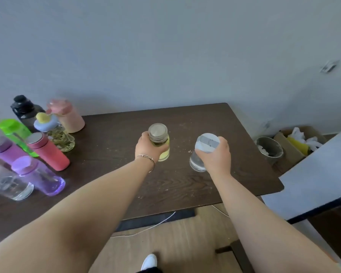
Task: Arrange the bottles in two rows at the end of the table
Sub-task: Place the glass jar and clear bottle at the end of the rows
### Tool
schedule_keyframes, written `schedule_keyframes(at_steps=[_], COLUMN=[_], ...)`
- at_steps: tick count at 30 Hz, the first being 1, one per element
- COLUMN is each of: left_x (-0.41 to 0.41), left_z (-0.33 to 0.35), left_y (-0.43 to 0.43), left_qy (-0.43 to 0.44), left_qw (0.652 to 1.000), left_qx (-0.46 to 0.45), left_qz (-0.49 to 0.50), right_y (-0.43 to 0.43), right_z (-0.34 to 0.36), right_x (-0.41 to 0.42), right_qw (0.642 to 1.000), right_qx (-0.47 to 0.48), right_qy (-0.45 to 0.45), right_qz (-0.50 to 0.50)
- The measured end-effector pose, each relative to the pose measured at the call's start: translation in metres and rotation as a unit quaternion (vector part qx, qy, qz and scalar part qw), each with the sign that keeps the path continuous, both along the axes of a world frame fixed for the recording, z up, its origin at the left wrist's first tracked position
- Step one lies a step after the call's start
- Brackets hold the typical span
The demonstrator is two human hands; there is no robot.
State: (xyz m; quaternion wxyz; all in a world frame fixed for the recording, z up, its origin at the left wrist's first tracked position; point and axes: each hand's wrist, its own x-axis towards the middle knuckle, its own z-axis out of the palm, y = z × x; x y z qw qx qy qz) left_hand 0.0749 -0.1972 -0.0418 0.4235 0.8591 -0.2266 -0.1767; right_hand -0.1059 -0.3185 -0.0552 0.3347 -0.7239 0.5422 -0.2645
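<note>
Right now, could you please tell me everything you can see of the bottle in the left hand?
The yellow-tinted bottle is small, clear and looks like glass or plastic, with a round silver metal-looking lid screwed on. Its lower part glows pale yellow, and something greenish shows inside. It stands upright near the middle of the dark wooden table, apart from the other bottles. The left hand wraps its left side in a closed grip.
</note>
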Motion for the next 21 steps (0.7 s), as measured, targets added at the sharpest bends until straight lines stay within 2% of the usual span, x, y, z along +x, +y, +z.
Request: schedule_keyframes(at_steps=[9, 21], left_x=[0.014, 0.093], left_z=[-0.003, 0.002], left_y=[0.112, 0.314], left_qy=[0.007, 0.000], left_qw=[0.999, 1.000], left_qx=[0.015, 0.008], left_qz=[0.040, 0.000], right_y=[0.093, 0.280], right_z=[0.012, 0.021], right_x=[0.027, 0.114], right_qw=[0.999, 0.999], right_qx=[-0.005, -0.007], right_qy=[0.003, 0.010], right_qz=[0.054, 0.046])
